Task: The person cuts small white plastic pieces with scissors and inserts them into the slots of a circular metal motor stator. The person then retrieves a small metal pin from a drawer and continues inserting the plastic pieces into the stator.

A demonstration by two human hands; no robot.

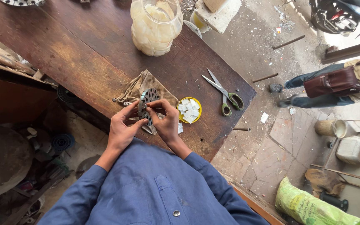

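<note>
Both hands are pinched on a round, slotted metal disc (147, 106), stood on edge: left hand (121, 130) steadying the rim, right hand (167, 123) with fingertips pressed into the slots. Under the grip there's a crumpled tan rag (140, 87) on the worn wooden surface (84, 46). Just right of the grip, a yellow lid (189, 110) full of small white squares; further out, green-handled scissors (226, 93). I reckon the smooth disc could slip and roll off the edge.
</note>
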